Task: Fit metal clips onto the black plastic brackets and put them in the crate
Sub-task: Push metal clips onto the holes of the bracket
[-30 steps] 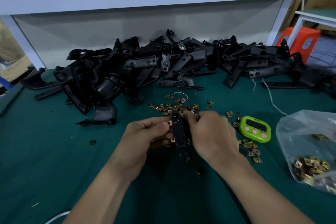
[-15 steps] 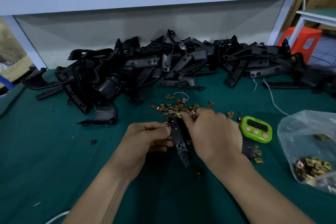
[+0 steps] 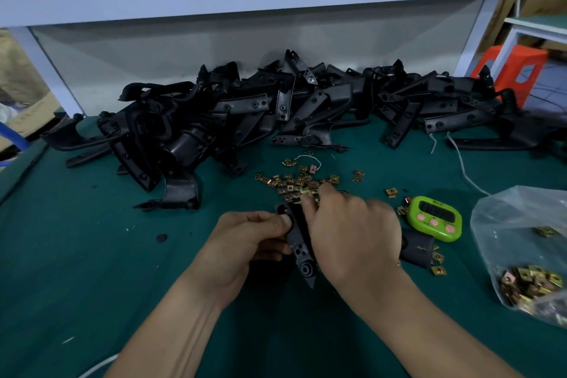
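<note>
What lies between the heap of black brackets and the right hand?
Loose metal clips on the green mat, up to the right hand; head view.

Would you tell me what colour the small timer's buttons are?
Pink, on a lime-green timer; head view.

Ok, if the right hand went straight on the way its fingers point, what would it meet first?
Probably the loose scatter of brass-coloured metal clips: the right hand has fingertips at its near edge, past the black plastic bracket held by the left hand. The heap of black brackets lies beyond.
</note>
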### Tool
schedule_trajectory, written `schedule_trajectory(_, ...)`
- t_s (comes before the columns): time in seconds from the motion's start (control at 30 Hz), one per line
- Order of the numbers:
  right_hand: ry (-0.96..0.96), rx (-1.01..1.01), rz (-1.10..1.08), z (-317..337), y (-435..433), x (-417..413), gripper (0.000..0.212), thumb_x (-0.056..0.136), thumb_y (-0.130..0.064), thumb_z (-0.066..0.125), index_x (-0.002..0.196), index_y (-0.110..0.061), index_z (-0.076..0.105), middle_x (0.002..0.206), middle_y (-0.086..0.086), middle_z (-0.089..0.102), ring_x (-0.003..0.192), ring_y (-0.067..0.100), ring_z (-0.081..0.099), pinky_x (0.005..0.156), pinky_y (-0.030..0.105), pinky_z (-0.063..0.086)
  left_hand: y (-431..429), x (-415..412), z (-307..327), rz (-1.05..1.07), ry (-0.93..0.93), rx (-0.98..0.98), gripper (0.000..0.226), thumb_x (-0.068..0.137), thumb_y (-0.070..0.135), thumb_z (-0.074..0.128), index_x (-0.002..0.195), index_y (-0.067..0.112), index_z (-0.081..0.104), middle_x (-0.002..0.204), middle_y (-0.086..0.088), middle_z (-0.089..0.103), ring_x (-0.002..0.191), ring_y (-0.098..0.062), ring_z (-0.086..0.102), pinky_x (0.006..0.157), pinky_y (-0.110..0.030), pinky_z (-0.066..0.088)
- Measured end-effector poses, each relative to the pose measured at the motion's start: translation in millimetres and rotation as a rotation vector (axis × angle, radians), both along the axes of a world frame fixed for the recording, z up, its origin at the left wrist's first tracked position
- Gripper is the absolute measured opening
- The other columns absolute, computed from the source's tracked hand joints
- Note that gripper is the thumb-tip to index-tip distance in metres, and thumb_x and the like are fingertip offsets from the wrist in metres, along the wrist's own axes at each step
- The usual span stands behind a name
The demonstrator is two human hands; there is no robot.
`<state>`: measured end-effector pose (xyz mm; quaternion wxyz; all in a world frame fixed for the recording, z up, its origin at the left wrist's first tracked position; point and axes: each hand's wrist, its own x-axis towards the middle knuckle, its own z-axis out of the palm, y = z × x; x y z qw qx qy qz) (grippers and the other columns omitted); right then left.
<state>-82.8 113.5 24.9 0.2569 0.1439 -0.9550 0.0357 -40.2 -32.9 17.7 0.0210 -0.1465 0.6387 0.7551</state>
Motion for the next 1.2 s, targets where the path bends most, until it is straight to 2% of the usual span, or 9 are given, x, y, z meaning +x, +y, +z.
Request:
schedule_trajectory(0.13, -0.006, 0.010, -0.013, -5.8, -0.3, 0.0, 0.036, 0.083, -0.043, 0.076, 0.064, -0.016, 0.061, 0.039, 0.001, 0.052, 0.030, 0.021, 0.048, 0.047, 0.024, 0.018, 3.2, -0.2, -6.5, 0.013, -0.005, -0.118, 0.028, 0.085, 0.017, 0.078, 0.058, 0.016, 0.076, 0.064, -0.005, 0.068, 0.058, -0.018, 0.069, 0.053, -0.022, 0.054)
schedule_trajectory(0.27, -0.013, -0.046, 0.000, -6.7, 0.4, 1.2, 0.034, 0.087, -0.043, 0.072, 0.067, -0.017, 0.062, 0.041, 0.000, 0.054, 0.031, 0.023, 0.049, 0.046, 0.024, 0.020, 3.4, 2.0, -4.7, -0.025, 0.021, -0.128, 0.024, 0.068, 0.040, 0.082, 0.063, 0.017, 0.077, 0.067, -0.006, 0.070, 0.063, -0.020, 0.071, 0.058, -0.023, 0.055)
schedule_trajectory(0.4, -0.002, -0.067, -0.007, -6.6, -1.1, 2.8, 0.032, 0.089, -0.045, 0.068, 0.071, -0.020, 0.062, 0.046, -0.002, 0.057, 0.034, 0.023, 0.052, 0.047, 0.026, 0.019, 0.2, 1.4, -3.9, -0.052, 0.018, -0.088, 0.033, 0.060, 0.046, 0.082, 0.063, 0.014, 0.075, 0.071, -0.012, 0.071, 0.063, -0.020, 0.070, 0.059, -0.024, 0.056)
schedule_trajectory(0.53, -0.069, -0.133, 0.031, -10.3, -2.4, 2.4, 0.033, 0.100, -0.051, 0.045, 0.084, -0.025, 0.056, 0.062, -0.001, 0.065, 0.052, 0.026, 0.062, 0.052, 0.031, 0.028, 4.8, 1.2, -6.5, -0.024, 0.016, -0.052, 0.067, 0.069, 0.049, 0.080, 0.086, -0.014, 0.068, 0.083, -0.023, 0.071, 0.074, -0.025, 0.069, 0.067, -0.027, 0.059)
schedule_trajectory(0.6, -0.173, -0.228, 0.059, -14.3, -1.1, -2.6, 0.034, 0.103, -0.055, 0.033, 0.086, -0.028, 0.046, 0.074, -0.002, 0.067, 0.067, 0.028, 0.065, 0.058, 0.035, 0.032, 9.6, 1.1, -8.8, 0.028, 0.039, -0.064, 0.069, 0.070, 0.049, 0.079, 0.085, -0.017, 0.064, 0.081, -0.025, 0.070, 0.071, -0.025, 0.068, 0.065, -0.026, 0.058)
schedule_trajectory(0.77, -0.200, -0.404, 0.031, -12.6, 6.8, -15.8, 0.040, 0.100, -0.059, 0.040, 0.079, -0.026, 0.052, 0.060, -0.011, 0.047, 0.059, 0.021, 0.046, 0.058, 0.033, 0.033, 16.2, -2.5, -9.5, 0.063, 0.058, -0.057, 0.053, 0.066, 0.053, 0.080, 0.084, 0.003, 0.078, 0.083, -0.009, 0.076, 0.072, -0.014, 0.070, 0.064, -0.022, 0.056)
schedule_trajectory(0.9, -0.247, -0.494, -0.057, -15.1, 17.0, -21.6, 0.058, 0.095, -0.071, 0.034, 0.069, -0.023, 0.053, 0.060, -0.009, 0.055, 0.060, 0.024, 0.053, 0.060, 0.033, 0.037, 11.1, -0.6, -10.4, 0.066, 0.123, -0.064, 0.013, 0.079, 0.016, 0.085, 0.091, 0.019, 0.082, 0.088, -0.011, 0.079, 0.078, -0.017, 0.075, 0.065, -0.021, 0.057)
schedule_trajectory(1.07, -0.278, -0.411, -0.135, -11.9, 14.1, -21.9, 0.061, 0.096, -0.073, 0.028, 0.064, -0.024, 0.045, 0.057, -0.006, 0.046, 0.057, 0.024, 0.044, 0.058, 0.034, 0.032, 24.2, 2.0, -13.5, 0.228, 0.278, -0.334, 0.026, 0.080, 0.008, 0.084, 0.087, 0.033, 0.082, 0.081, 0.004, 0.079, 0.074, -0.011, 0.076, 0.065, -0.020, 0.058)
schedule_trajectory(1.2, -0.194, -0.306, -0.129, -9.7, 8.5, -17.2, 0.055, 0.098, -0.066, 0.022, 0.069, -0.025, 0.044, 0.063, -0.005, 0.052, 0.056, 0.023, 0.039, 0.055, 0.035, 0.026, 33.3, 4.5, -11.3, 0.296, 0.307, -0.266, 0.031, 0.077, 0.004, 0.085, 0.083, 0.035, 0.082, 0.078, 0.004, 0.079, 0.068, -0.006, 0.073, 0.062, -0.015, 0.054)
